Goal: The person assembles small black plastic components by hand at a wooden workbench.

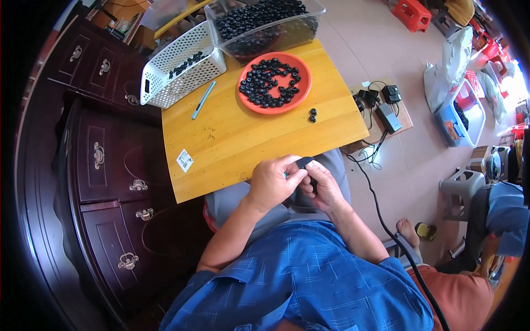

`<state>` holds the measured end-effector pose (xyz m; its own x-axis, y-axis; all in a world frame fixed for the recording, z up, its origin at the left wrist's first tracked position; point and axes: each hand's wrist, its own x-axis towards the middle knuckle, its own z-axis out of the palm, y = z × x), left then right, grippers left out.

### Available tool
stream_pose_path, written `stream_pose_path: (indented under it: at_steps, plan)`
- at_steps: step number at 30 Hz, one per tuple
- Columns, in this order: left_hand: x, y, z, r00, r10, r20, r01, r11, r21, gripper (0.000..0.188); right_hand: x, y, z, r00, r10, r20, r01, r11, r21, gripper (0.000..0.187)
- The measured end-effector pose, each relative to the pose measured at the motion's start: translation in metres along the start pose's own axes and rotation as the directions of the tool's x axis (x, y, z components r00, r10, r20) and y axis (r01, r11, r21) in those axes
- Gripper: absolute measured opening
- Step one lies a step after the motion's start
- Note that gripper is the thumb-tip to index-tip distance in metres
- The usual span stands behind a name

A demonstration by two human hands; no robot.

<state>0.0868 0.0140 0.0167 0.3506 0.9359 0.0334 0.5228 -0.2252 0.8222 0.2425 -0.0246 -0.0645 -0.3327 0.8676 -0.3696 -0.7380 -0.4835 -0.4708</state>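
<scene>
My left hand (273,185) and my right hand (323,188) meet above my lap, just off the table's near edge. Both are closed, fingers pinched around a small black piece (304,162) whose flat end sticks up between them. A bit of teal shows at my left fingertips; what it belongs to is hidden. Beyond the hands, an orange-red plate (302,99) holds many small black ring-shaped parts (267,83). Two loose black parts (313,115) stand on the table right of the plate. A light-blue slim tool (203,100), like a pen or cutter, lies left of it.
On the yellow table (243,146) are a white perforated basket (182,83) with several black parts and a clear bin (265,33) full of them. Dark drawers (105,165) stand left. Adapters (388,117) and a black cable (367,179) lie right. Another person (452,292) sits lower right.
</scene>
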Motion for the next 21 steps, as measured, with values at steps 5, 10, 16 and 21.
stream_pose_path:
  at_steps: [5, 10, 16, 21]
  plan:
    - [-0.012, -0.008, 0.003, 0.982, 0.142, -0.128, -0.153, 0.984, -0.088, 0.023, -0.005, 0.002, 0.010, 0.998, -0.063, -0.003, 0.063, 0.998, -0.015, 0.026]
    - [-0.018, -0.012, 0.004, 0.946, 0.248, -0.208, -0.259, 0.966, -0.027, 0.025, -0.010, 0.004, 0.016, 0.997, -0.072, 0.019, 0.072, 0.997, -0.002, 0.023]
    - [-0.028, -0.010, 0.007, 0.852, 0.434, -0.293, -0.391, 0.900, 0.194, 0.023, -0.011, 0.007, 0.015, 0.997, -0.077, 0.020, 0.076, 0.997, 0.009, 0.022]
    - [-0.031, -0.007, -0.006, 0.969, 0.147, -0.198, -0.151, 0.989, -0.002, 0.025, -0.016, 0.002, 0.013, 0.994, -0.069, 0.087, 0.068, 0.998, 0.010, 0.024]
